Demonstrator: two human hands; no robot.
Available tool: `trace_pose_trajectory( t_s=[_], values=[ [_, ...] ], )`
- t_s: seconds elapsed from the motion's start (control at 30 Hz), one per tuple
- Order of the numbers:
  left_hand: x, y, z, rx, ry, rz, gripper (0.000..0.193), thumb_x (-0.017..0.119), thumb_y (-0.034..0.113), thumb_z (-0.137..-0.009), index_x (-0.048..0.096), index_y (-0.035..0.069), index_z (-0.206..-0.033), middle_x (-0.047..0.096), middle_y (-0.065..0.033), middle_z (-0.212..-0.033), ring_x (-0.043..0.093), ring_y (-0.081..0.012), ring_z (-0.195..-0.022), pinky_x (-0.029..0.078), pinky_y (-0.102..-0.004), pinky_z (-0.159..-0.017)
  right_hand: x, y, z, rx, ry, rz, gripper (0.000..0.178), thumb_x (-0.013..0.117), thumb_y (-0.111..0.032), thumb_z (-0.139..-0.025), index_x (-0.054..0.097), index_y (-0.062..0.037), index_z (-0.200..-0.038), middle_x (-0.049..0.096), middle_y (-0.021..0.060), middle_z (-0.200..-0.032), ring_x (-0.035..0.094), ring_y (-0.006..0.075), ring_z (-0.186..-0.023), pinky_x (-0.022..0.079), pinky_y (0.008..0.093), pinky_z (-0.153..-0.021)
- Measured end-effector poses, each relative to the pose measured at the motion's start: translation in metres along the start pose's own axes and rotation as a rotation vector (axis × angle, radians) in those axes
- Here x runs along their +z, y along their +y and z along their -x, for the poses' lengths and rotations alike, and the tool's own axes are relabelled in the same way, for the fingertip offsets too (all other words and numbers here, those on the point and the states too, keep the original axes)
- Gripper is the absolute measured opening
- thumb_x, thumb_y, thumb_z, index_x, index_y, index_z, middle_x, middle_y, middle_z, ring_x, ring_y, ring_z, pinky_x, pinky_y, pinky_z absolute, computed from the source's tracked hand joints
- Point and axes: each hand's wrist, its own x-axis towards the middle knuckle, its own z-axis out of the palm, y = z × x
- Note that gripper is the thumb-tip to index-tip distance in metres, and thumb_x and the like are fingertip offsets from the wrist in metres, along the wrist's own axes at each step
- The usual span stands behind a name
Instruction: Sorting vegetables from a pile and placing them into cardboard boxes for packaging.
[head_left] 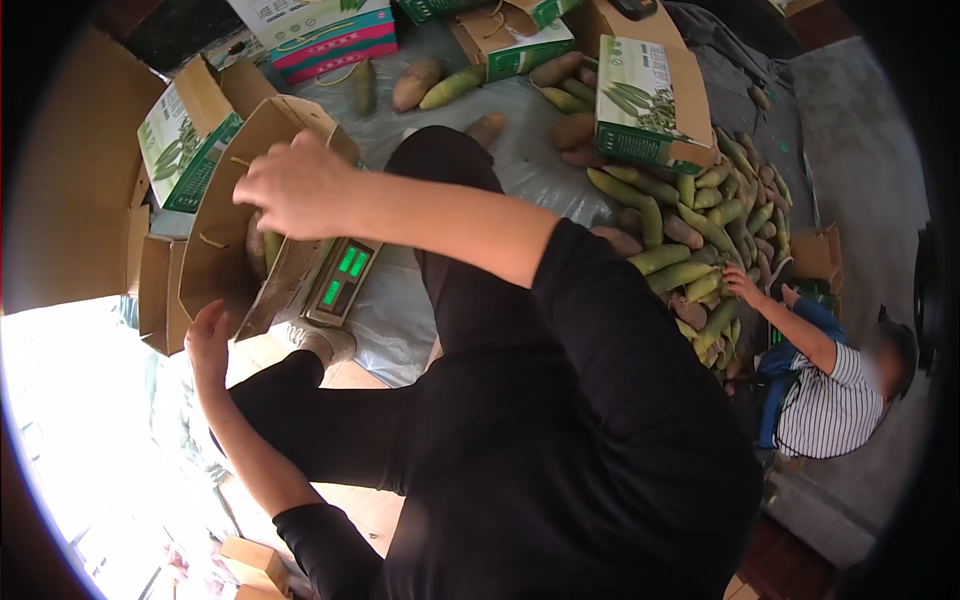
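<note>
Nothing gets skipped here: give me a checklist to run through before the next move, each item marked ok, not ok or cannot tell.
1. Carton open at the top: ok, its flaps stand apart.
2. Produce inside: ok, a brown root and a green piece show; the rest is hidden.
3. Scale display lit: ok, green digits glow.
4. Carton fully on the scale: cannot tell, it hides the platform.
5. Left hand clear of the carton: cannot tell, it is right by the lower edge.
6. Right hand grip empty: cannot tell, the fingers curl out of sight.
</note>
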Motion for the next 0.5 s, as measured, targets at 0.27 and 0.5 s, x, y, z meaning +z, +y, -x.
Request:
trace_pose_trajectory(
  t_s=[0.27,0.5],
  values=[
    [0.009,-0.036,-0.004,0.086,0.092,0.061,0.029,0.058,0.014,-0.082,0.064,0.004,-0.109,0.067,-0.0115,-0.087,0.061,-0.0164,-0.071,0.047,-0.03,-0.066,-0.047,0.13,0.121,0.372,0.327,-0.305,0.026,0.066,-0.02,-0.076,0.063,-0.0103,-0.1,0.065,0.0089,-0.095,0.062,0.0257,-0.088,0.049,0.0366,-0.074],
    [0.004,-0.044,-0.008,0.043,0.067,0.052,0.029,0.059,0.016,-0.082,0.064,0.006,-0.109,0.067,-0.0097,-0.086,0.06,-0.0145,-0.07,0.047,-0.0289,-0.065,0.056,0.188,0.323,0.945,-0.239,-0.032,0.023,0.055,-0.021,-0.081,0.061,-0.0099,-0.1,0.063,0.0145,-0.097,0.06,0.0336,-0.092,0.047,0.0449,-0.079]
  ],
)
